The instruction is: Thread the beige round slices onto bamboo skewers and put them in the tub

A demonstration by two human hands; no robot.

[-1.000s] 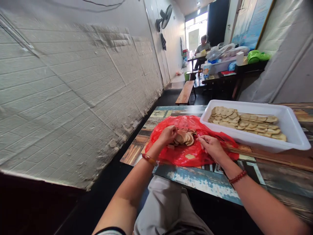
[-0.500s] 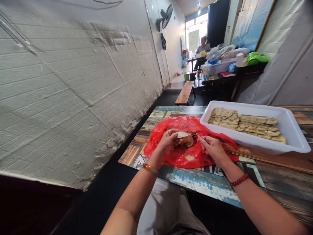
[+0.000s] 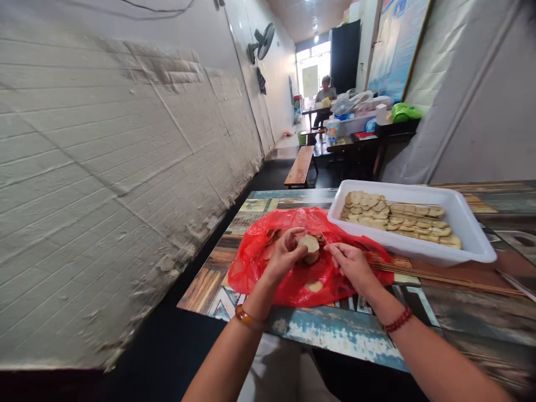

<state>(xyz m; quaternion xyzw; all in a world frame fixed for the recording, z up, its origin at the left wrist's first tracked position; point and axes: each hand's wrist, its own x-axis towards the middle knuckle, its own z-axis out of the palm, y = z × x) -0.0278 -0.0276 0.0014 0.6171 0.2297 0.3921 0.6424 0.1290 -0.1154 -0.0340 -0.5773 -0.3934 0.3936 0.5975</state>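
Observation:
Between the thumb and fingers of my left hand (image 3: pixel 281 258) is a round, pale, thin slice (image 3: pixel 309 244), possibly potato. My right hand (image 3: pixel 350 267) pinches a thin skewer (image 3: pixel 324 239), its tip pointing toward that slice. Whether the tip touches it I cannot tell. Both hands are over a spread red plastic bag (image 3: pixel 251 273). More brownish slices (image 3: pixel 273 237) lie in the bag behind my left hand, and a single slice (image 3: pixel 314 286) rests near its front edge.
A white plastic tub (image 3: pixel 475 240) stands at the right, with rows of skewered slices (image 3: pixel 419 220) inside. Long thin sticks (image 3: pixel 444 281) lie in front of it on the patterned table (image 3: pixel 335 329). Farther back are a bench (image 3: pixel 300 166), a cluttered table and a seated person (image 3: pixel 325 92).
My left hand has turned so the slice now faces me more fully. The right hand still pinches the skewer. The whole view has shifted, with the scene appearing farther left.

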